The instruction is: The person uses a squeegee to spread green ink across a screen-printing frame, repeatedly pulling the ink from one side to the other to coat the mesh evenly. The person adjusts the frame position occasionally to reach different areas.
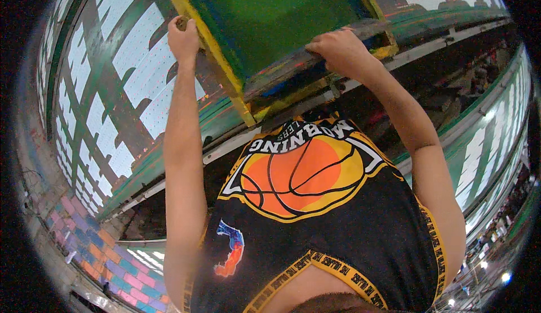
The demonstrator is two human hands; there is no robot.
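Note:
A screen-printing frame (217,54) with yellow sides and a green mesh (270,20) lies before me, tilted in the view. My left hand (185,40) is closed at the frame's left side, thumb up; a small brownish piece (181,23) shows among its fingers. Across the near end of the mesh runs a long greyish bar, which looks like a squeegee (282,72). My right hand (342,51) has its fingers wrapped over this bar, right of its middle. The fingertips of that hand are partly hidden.
Under the frame is a long green table (163,172) with a metal rail (217,155) along its near edge. White pieces with dark patterns (141,59) lie on it at left. Another green table (479,161) stands at right. Colourful painted bricks (101,245) show at lower left.

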